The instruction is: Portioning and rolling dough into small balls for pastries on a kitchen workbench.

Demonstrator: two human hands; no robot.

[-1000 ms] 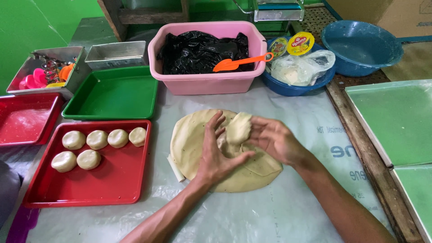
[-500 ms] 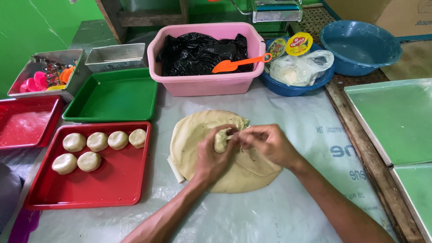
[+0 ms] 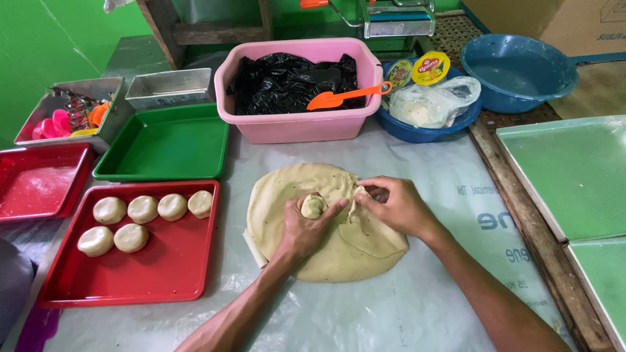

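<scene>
Pink tub [image 3: 297, 124] (black bag [image 3: 287, 81] inside), green tray [image 3: 163, 146].

Bare plastic sheet [image 3: 417, 306] free near and right of dough sheet [image 3: 313, 261]; red tray [image 3: 150, 274] blocks left, pink tub [image 3: 293, 127] blocks far side.

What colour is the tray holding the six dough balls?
Red: the tray holding the dough balls shows best in the head view.

One head-worn camera looks steeply down and forward from the worktop's [image 3: 417, 313] near edge; close over its middle; the far edge lies near the frame's top.
</scene>
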